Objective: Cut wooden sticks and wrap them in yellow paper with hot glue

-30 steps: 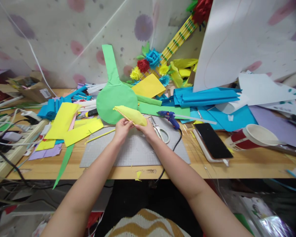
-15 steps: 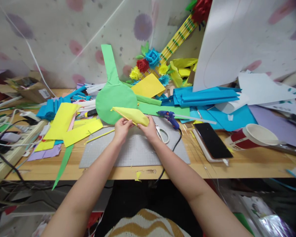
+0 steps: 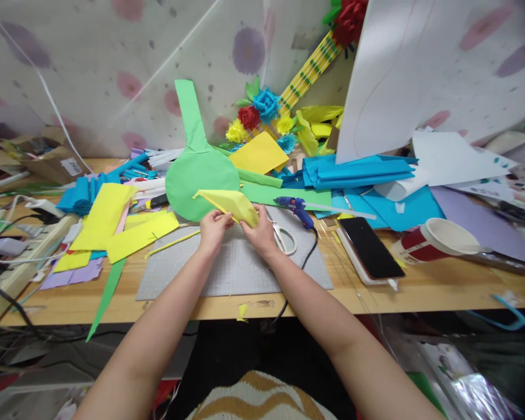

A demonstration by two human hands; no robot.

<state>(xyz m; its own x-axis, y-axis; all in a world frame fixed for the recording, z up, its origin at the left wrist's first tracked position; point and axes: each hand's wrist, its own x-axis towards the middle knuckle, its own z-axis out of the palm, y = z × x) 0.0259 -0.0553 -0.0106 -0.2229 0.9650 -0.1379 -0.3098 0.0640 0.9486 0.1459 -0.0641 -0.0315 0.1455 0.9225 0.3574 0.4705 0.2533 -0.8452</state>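
Note:
Both my hands hold a folded piece of yellow paper wrapped along a thin wooden stick, just above a grey cutting mat. My left hand pinches its lower edge near the stick. My right hand grips the right end, fingers closed on the paper. A green paddle-shaped paper cutout lies right behind the yellow piece.
White-handled scissors and a blue glue gun with a black cord lie right of my hands. A phone, a tipped red paper cup, blue, yellow and purple paper sheets and paper flowers crowd the wooden table. Cables and a power strip sit far left.
The view has shifted slightly, so everything sits a bit further left. My hands have kept their hold on the yellow paper, with the fingers shifting a little along it.

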